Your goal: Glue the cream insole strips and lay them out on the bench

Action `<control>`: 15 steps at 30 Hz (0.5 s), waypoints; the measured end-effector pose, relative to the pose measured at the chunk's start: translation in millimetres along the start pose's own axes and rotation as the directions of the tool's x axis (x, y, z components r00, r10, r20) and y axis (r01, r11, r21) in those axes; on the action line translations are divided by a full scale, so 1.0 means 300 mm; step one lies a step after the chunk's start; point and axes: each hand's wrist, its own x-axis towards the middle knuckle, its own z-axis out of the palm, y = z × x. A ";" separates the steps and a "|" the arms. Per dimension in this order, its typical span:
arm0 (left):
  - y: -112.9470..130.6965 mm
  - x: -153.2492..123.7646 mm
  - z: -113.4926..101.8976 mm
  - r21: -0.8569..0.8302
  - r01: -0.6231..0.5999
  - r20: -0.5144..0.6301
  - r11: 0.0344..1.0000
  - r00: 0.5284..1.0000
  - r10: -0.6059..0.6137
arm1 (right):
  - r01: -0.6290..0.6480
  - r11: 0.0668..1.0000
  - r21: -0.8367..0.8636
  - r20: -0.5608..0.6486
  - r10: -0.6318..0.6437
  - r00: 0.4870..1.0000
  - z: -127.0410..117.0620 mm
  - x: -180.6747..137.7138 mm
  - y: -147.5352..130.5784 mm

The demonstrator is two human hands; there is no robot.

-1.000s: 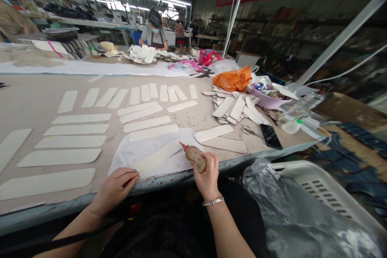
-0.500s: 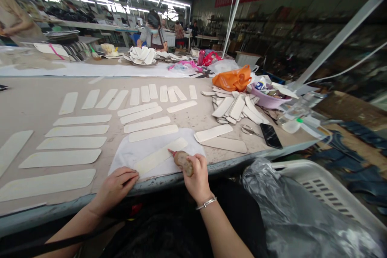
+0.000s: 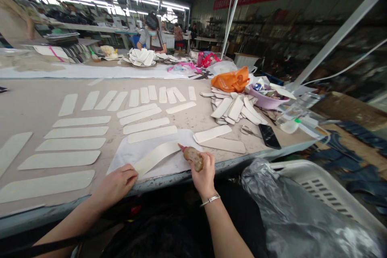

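Observation:
My right hand [image 3: 206, 173] is wrapped round a squeeze bottle [image 3: 193, 159] with a stained brownish body and a red nozzle. The nozzle tip is at the far right end of a pale flat strip [image 3: 157, 155]. My left hand [image 3: 117, 184] pinches the strip's near left end with fingers closed. The strip bows upward along its length, over a white sheet [image 3: 120, 155] at the table's front edge. Behind the sheet lie several more pale strips [image 3: 152, 134]. Two strips [image 3: 213, 133] overlap just beyond the bottle on the right.
Rows of pale strips [image 3: 71, 144] cover the left of the table. At right are a strip pile [image 3: 236, 109], an orange bag [image 3: 231, 80], a purple basin [image 3: 266, 100], scissors [image 3: 248, 130] and a phone [image 3: 269, 136]. A white crate [image 3: 314, 185] stands below the edge. A co-worker [image 3: 152, 36] sits opposite.
My right hand has moved the bottle right along the strip to its far end. The strip, flat before, now bows upward. My left hand stays at its near end.

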 end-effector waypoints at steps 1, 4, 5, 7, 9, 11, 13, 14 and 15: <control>0.003 0.002 -0.003 0.000 0.006 0.005 1.000 1.000 -0.006 | -0.013 1.000 0.010 -0.013 0.013 1.000 -0.001 0.004 -0.002; 0.006 0.004 -0.005 0.006 0.009 0.015 1.000 1.000 -0.009 | -0.035 0.999 0.009 -0.077 0.036 0.996 -0.009 0.027 -0.005; 0.006 0.003 -0.005 0.012 0.011 0.022 1.000 1.000 -0.011 | -0.038 0.999 0.005 -0.102 0.039 0.994 -0.014 0.036 -0.005; 0.008 0.001 -0.004 0.024 0.014 0.034 1.000 0.999 -0.015 | -0.047 0.999 0.001 -0.146 0.047 0.988 -0.023 0.052 -0.004; 0.012 -0.001 -0.001 0.033 0.014 0.037 0.999 0.999 -0.016 | -0.060 0.998 0.006 -0.165 0.060 0.984 -0.027 0.058 -0.001; 0.015 0.000 0.002 0.042 0.009 0.037 0.999 0.999 -0.010 | -0.073 0.997 0.017 -0.141 0.075 0.987 -0.018 0.055 0.004; 0.014 0.004 0.006 0.058 0.002 0.031 0.998 1.000 -0.003 | -0.090 0.996 0.027 -0.086 0.092 0.992 0.003 0.048 0.011; 0.014 0.008 0.007 0.067 0.001 0.025 0.998 1.000 -0.003 | -0.096 0.995 0.029 -0.057 0.097 0.994 0.016 0.044 0.015; 0.014 0.011 0.008 0.076 0.002 0.015 0.997 1.000 -0.004 | -0.098 0.995 0.029 -0.034 0.099 0.995 0.026 0.042 0.018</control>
